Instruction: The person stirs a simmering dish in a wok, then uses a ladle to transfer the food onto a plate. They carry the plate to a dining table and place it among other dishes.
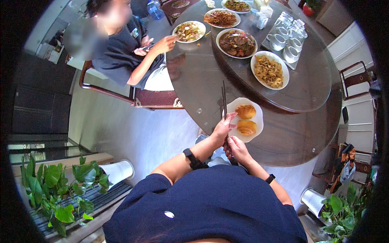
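Note:
A pair of dark chopsticks [224, 98] points away from me over the near left side of the table. My left hand [223, 129] holds them partway along, with some fingers spread over the plate's left rim. Closer to my body, my right hand [238, 150] is closed around their near end. The white scalloped plate [259, 117] lies just beyond my hands, with two golden-brown bread rolls on it. One roll [246, 111] is at the far side and the other roll [246, 127] is nearer me. The fingers partly hide the chopsticks.
A glass turntable [304, 94] carries a plate of sliced food [268, 71], a dark stew [237, 43] and a tray of glass mugs [277, 42]. At the left, a seated person [121, 57] reaches toward a plate of food [189, 31]. Potted plants [57, 179] stand behind me.

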### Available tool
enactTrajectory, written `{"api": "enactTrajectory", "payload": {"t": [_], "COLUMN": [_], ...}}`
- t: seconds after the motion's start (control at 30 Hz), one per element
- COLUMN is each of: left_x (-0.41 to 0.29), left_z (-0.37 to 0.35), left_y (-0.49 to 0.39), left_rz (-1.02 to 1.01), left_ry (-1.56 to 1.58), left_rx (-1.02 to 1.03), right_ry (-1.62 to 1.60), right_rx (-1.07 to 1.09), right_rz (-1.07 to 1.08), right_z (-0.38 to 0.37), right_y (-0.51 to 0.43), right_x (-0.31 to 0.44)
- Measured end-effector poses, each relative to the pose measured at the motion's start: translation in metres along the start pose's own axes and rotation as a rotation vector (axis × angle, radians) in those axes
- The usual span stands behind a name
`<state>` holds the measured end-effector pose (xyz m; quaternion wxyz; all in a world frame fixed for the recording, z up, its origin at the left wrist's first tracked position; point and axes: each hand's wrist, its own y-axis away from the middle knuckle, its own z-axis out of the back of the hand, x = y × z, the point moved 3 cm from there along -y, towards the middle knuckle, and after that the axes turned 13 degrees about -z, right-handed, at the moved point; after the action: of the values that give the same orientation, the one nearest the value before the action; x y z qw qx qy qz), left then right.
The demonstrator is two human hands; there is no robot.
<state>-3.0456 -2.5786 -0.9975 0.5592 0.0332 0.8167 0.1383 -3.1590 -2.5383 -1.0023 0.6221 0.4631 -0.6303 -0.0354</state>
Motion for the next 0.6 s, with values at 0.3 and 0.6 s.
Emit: {"api": "enactTrajectory", "payload": {"t": [0.3, 0.6], "left_x": [0.047, -0.017], "left_z": [0.013, 0.146], "left_y": [-0.007, 0.069], "left_rz": [0.188, 0.086], "left_ry": [-0.252, -0.220], "left_rx": [0.225, 0.139], "right_ry": [0.452, 0.715], "right_rx": [-0.457, -0.868], "right_rz": [0.168, 0.127], "right_z": [0.001, -0.006], "right_y": [-0.011, -0.023], "right_x": [-0.027, -0.042]}}
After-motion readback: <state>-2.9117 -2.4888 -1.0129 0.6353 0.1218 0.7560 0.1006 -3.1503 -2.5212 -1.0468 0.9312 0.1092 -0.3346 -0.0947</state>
